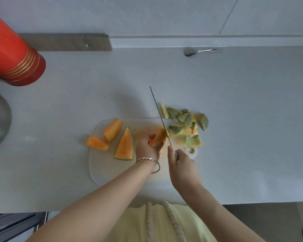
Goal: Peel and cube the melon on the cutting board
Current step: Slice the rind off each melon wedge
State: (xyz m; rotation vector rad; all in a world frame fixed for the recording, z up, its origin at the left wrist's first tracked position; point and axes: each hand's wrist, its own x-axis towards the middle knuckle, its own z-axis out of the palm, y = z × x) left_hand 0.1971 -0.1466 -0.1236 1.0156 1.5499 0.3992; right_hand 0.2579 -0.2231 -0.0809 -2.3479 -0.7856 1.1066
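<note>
Melon piece [158,136] in left hand [147,147] grip; right hand [181,161] grips knife [158,111]; peels [185,119] crowd board [103,169] right edge.

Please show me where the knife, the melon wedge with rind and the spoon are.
knife [159,112], head view, middle of the blade.
melon wedge with rind [124,145], head view, on its orange flesh.
spoon [189,51], head view, on its bowl.

The person has bare forearms, a thin rose-gold bracelet [148,158] of small links on the left wrist, and a pale yellow top [129,226] with two twisted cream cords [174,222] down its front.
</note>
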